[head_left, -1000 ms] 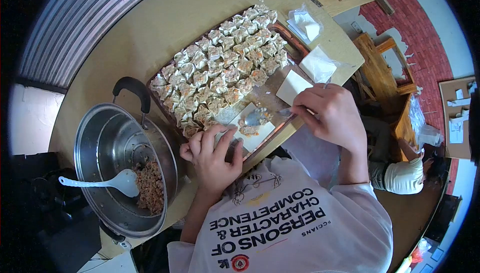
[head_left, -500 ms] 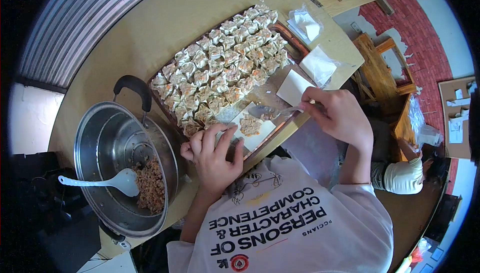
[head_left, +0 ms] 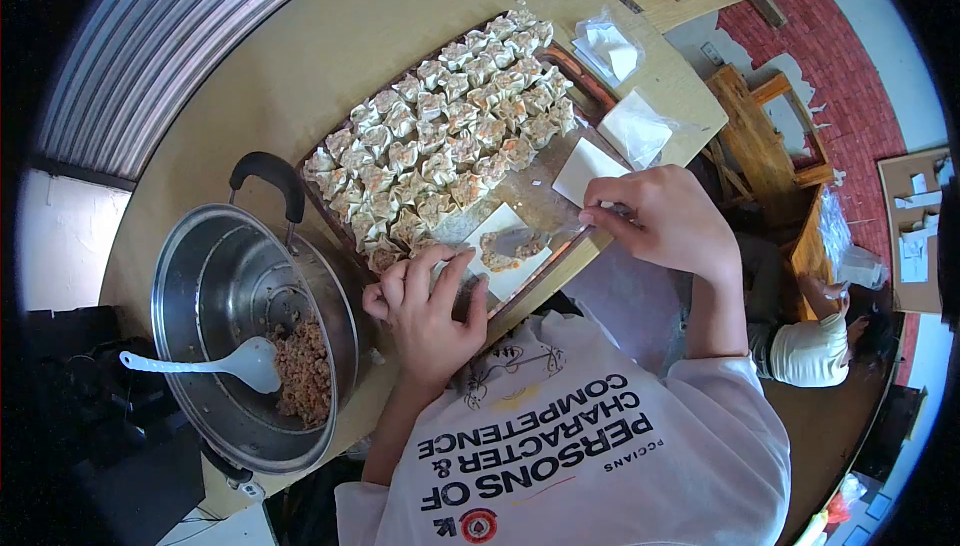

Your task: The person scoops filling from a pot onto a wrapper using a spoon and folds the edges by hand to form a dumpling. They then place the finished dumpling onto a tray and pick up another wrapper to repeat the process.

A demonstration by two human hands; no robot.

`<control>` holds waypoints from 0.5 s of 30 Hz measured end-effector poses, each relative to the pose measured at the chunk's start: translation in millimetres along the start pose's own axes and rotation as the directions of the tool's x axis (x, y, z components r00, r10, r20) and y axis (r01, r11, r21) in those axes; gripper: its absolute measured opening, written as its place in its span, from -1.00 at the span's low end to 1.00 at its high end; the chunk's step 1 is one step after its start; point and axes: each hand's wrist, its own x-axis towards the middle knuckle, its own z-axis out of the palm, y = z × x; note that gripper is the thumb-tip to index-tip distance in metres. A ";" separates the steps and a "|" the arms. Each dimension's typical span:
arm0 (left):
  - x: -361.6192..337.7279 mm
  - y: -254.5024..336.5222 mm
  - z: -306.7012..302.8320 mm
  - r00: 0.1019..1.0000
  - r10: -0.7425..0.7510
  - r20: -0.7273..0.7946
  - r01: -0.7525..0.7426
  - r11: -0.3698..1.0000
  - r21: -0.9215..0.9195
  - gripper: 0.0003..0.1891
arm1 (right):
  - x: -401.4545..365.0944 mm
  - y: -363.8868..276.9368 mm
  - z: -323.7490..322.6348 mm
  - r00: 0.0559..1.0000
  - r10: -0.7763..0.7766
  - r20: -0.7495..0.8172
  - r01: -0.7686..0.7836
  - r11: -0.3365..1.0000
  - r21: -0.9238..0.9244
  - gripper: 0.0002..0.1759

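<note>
The left hand [head_left: 428,321] is held half open, fingers bent, with fingertips at the edge of the wrapper [head_left: 507,278], which lies at its one o'clock. By the right hand [head_left: 665,221], nearly closed, the spoon [head_left: 520,242] is pinched; the wrapper is at that hand's nine o'clock. Beyond, at the wrapper's eleven, filled dumplings [head_left: 440,131] are lined up on the tray [head_left: 548,178].

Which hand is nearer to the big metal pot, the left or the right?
Left. The left hand is beside the pot, at the wrapper's pot-side edge; the right hand is beyond the wrapper, holding the spoon.
</note>
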 end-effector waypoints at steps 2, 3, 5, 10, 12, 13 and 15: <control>-0.1 0.8 0.7 1.000 0.006 -0.003 -0.006 1.000 0.004 -0.63 | 1.9 -0.9 0.2 1.000 0.023 -0.010 -0.023 1.000 -0.010 -0.82; -0.1 0.7 0.6 1.000 0.007 -0.009 -0.007 1.000 -0.007 -0.63 | 4.3 -1.3 3.8 1.000 0.014 -0.024 -0.015 0.999 -0.033 -0.85; 0.1 0.4 0.5 1.000 0.007 -0.016 -0.007 1.000 -0.016 -0.63 | 5.2 -0.1 9.1 0.999 0.003 -0.039 -0.005 0.998 -0.055 -0.87; 0.4 0.4 0.4 1.000 0.005 -0.014 -0.005 1.000 -0.010 -0.63 | -0.6 0.4 5.9 0.980 -0.132 -0.149 0.132 0.991 -0.007 -0.90; 1.0 0.5 -0.7 1.000 0.003 -0.016 -0.003 1.000 -0.011 -0.63 | -2.9 4.4 10.3 0.975 -0.133 -0.178 0.140 0.990 0.023 -0.90; 1.1 1.0 -0.8 1.000 0.004 -0.016 -0.004 1.000 -0.014 -0.63 | -4.0 7.0 13.7 0.970 -0.129 -0.208 0.143 0.988 0.054 -0.91; 1.1 1.3 -0.4 1.000 0.007 -0.010 -0.007 1.000 -0.013 -0.63 | -3.4 12.2 21.9 0.976 -0.118 -0.180 0.134 0.988 0.075 -0.91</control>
